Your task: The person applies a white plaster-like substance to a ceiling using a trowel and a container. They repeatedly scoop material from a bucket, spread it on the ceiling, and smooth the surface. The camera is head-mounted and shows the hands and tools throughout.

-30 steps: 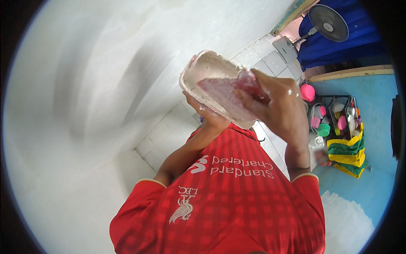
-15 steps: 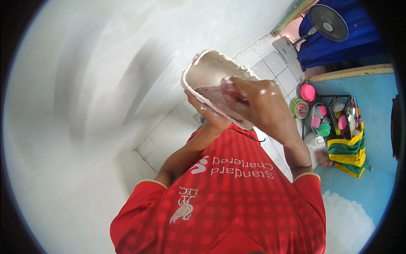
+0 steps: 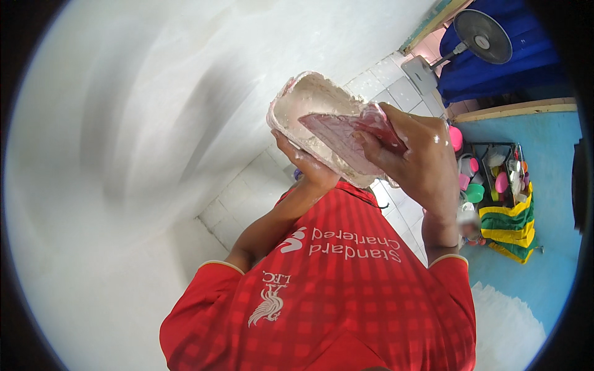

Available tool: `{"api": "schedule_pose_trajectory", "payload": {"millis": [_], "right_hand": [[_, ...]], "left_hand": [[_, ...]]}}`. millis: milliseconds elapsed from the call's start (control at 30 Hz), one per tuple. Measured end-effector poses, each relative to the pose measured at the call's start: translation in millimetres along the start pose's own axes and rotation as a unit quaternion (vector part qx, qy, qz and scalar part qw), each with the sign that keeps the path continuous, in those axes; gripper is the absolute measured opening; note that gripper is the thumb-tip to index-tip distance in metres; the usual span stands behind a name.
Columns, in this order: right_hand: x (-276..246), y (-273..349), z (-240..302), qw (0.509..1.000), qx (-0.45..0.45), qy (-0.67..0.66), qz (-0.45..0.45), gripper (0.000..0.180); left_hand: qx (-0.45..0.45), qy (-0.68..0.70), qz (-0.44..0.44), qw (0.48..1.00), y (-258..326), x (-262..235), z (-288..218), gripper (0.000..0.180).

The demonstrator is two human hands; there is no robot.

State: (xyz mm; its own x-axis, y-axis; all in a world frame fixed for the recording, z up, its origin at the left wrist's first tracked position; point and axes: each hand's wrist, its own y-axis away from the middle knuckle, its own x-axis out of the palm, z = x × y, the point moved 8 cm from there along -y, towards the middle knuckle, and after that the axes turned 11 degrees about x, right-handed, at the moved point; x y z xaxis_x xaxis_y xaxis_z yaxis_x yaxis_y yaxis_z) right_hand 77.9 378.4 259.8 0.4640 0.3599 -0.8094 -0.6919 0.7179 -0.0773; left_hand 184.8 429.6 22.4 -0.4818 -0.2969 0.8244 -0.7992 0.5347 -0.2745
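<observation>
My left hand (image 3: 315,172) grips the near left side of a deep tray (image 3: 276,111), whose rim is caked with white putty. Putty (image 3: 304,102) also coats the tray's inside. A broad reddish plastic putty spreader (image 3: 337,135) is in my right hand (image 3: 424,157), thumb on its face and fingers behind it. The spreader is tilted over the tray's opening, its pointed corner toward the left. White smears mark its blade and my right knuckles. Whether its lower edge touches the tray cannot be made out.
A whitish wall (image 3: 136,142) rises close on my left. White tiles (image 3: 387,71) cover the floor. At the far right are a standing fan (image 3: 481,38) and a blue curtain (image 3: 526,71). A dish rack (image 3: 492,148), pink bowls and a striped cloth (image 3: 510,224) line the blue wall (image 3: 550,148).
My right hand has moved right and turned, drawing the spreader up out of the tray, so its face now shows. My left hand and the tray stay nearly in place.
</observation>
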Motion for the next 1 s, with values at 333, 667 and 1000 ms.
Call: {"api": "schedule_pose_trajectory", "payload": {"millis": [333, 667, 1000], "right_hand": [[7, 7, 4, 0.999, -0.043, -0.010, -0.007, 0.035], [15, 3, 9, 0.996, -0.076, 0.046, -0.014, 0.028], [28, -3, -1, 0.995, -0.081, 0.054, -0.004, 0.025]], "left_hand": [[-0.024, -0.041, -0.030, 0.998, 5, 0, -3, 0.080], [0.162, -0.167, 0.033, 0.972, 6, 5, -20, 0.075], [0.041, -0.124, -0.019, 0.991, -4, 9, -15, 0.072]]}}
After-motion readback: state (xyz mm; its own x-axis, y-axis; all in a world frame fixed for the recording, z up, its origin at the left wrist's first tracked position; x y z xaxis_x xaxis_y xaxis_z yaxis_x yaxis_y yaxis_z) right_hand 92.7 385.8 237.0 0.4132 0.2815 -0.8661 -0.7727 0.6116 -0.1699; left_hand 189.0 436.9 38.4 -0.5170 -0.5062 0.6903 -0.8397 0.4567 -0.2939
